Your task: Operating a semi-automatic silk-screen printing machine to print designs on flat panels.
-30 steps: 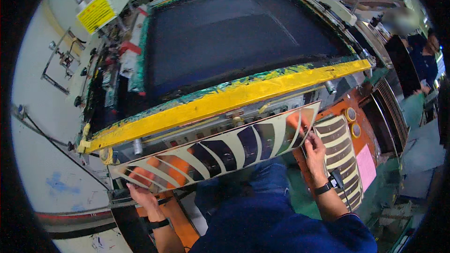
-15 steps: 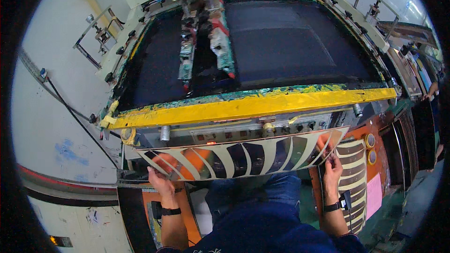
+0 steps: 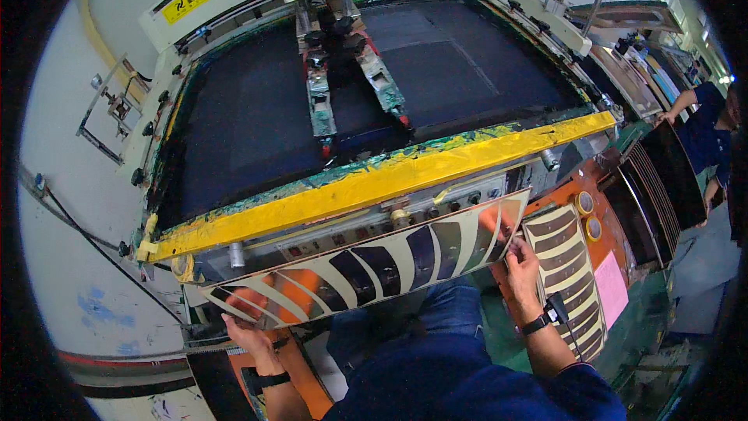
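Observation:
Between my two hands is a long glossy sheet (image 3: 401,261) with curved cream stripes and dark, mirror-like panels. Its left end rests at the fingers of my left hand (image 3: 251,343), which grips it by the lower edge. At the other end, my right hand (image 3: 522,265) pinches the sheet near its lower right corner. The sheet hangs in front of my legs, just before the yellow front bar (image 3: 405,183) of a screen-printing machine. Behind that bar lies the dark, ink-covered screen (image 3: 241,109), with two squeegee arms (image 3: 347,82) over it.
A similar striped sheet (image 3: 565,265) lies on the orange surface to my right, by two tape rolls (image 3: 588,214) and a pink paper (image 3: 612,288). Farther right, a co-worker (image 3: 705,132) holds a dark panel (image 3: 662,171) by a rack. Control knobs (image 3: 436,213) sit under the bar.
My view has swung to the right, bringing more of the co-worker into sight. The squeegee arms have shifted right along the screen. Both hands still hold the striped sheet.

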`<state>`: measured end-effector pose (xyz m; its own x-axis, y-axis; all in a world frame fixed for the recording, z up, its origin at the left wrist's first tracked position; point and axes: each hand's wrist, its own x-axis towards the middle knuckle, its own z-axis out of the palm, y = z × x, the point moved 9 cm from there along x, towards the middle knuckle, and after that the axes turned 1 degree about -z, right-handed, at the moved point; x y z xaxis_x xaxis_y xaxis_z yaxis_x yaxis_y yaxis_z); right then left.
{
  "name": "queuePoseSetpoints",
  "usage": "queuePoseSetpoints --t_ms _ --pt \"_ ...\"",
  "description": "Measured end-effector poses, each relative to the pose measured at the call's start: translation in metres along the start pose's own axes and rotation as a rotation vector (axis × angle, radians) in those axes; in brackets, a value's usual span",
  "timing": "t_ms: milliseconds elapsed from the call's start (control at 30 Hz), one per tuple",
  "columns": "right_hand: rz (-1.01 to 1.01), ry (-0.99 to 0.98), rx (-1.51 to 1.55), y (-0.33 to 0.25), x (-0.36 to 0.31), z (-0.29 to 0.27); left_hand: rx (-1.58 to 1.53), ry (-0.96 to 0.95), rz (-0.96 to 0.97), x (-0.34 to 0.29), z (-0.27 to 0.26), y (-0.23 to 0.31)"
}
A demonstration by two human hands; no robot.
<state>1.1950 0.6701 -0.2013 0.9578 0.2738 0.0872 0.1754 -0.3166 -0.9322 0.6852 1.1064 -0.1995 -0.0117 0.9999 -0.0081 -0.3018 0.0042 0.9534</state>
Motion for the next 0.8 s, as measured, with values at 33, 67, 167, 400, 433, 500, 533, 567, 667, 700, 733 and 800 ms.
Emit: queuePoseSetpoints --t_ms 33,67,167,400,433,500,533,567,667,700,733,800 --pt "0.023 -0.009 0.017 -0.006 -0.002 0.003 -0.007 0.029 0.014 0.002 -0.005 -0.001" --pt "0.044 -0.02 0.034 -0.008 -0.003 0.005 -0.014 0.06 0.028 0.006 -0.012 -0.003" --pt "-0.009 -0.008 0.051 0.001 -0.003 0.005 -0.016 0.033 0.022 0.007 -0.006 0.002" --pt "-0.002 0.017 0.018 0.011 -0.003 0.006 -0.026 0.08 0.011 0.005 0.004 0.012" --pt "-0.002 0.011 0.016 0.01 -0.003 0.006 -0.027 0.077 0.005 0.005 0.006 0.012" --pt "-0.01 0.0 0.01 0.01 -0.002 0.005 -0.028 0.069 -0.006 0.004 0.007 0.012" --pt "-0.019 -0.004 0.007 0.014 -0.001 0.005 -0.041 0.048 -0.01 0.006 0.005 0.009" --pt "-0.027 -0.008 0.004 0.015 0.0 0.004 -0.054 0.026 -0.015 0.011 -0.002 0.004" --pt "-0.013 -0.01 -0.007 -0.003 0.0 0.006 -0.075 -0.008 -0.016 0.017 -0.009 -0.001" --pt "-0.018 -0.001 -0.015 -0.003 0.001 0.005 -0.083 -0.019 -0.015 0.017 -0.006 -0.001" --pt "-0.023 0.007 -0.023 -0.002 0.001 0.004 -0.073 -0.007 -0.017 0.016 -0.005 -0.002" --pt "-0.02 0.017 -0.028 0.001 0.001 0.003 -0.055 0.017 -0.019 0.014 -0.003 -0.001"
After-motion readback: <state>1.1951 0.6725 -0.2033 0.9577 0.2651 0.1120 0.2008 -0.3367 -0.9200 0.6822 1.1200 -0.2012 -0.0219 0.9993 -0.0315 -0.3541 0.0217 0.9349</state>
